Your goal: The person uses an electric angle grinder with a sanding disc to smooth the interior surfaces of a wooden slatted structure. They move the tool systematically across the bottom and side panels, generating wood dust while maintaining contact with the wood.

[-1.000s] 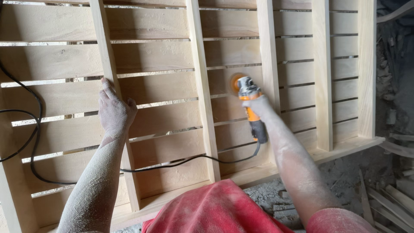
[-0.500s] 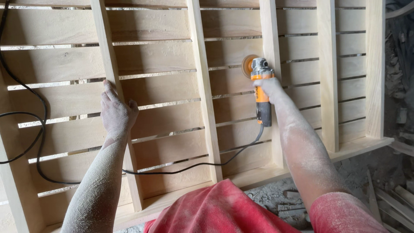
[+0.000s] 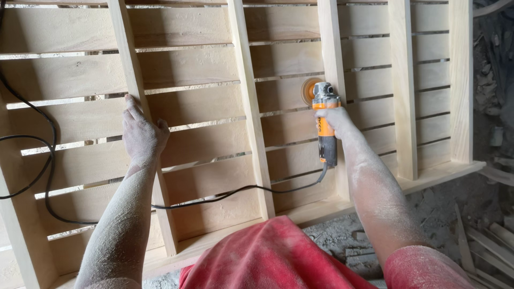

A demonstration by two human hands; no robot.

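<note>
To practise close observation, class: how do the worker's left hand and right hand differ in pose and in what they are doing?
The left hand lies open and flat on the slatted wooden frame, holding nothing; the right hand is closed around the orange angle grinder. The left hand rests at an upright rail; the right hand presses the grinder's disc to a slat. Both are coated in pale dust.

Woodworking shop, we record: unfinished slatted wooden frame (image 3: 214,107), orange angle grinder (image 3: 324,126) with trailing black cord (image 3: 48,160), sawdust-covered floor (image 3: 444,214), offcut timber scraps (image 3: 492,235) piled alongside.
</note>
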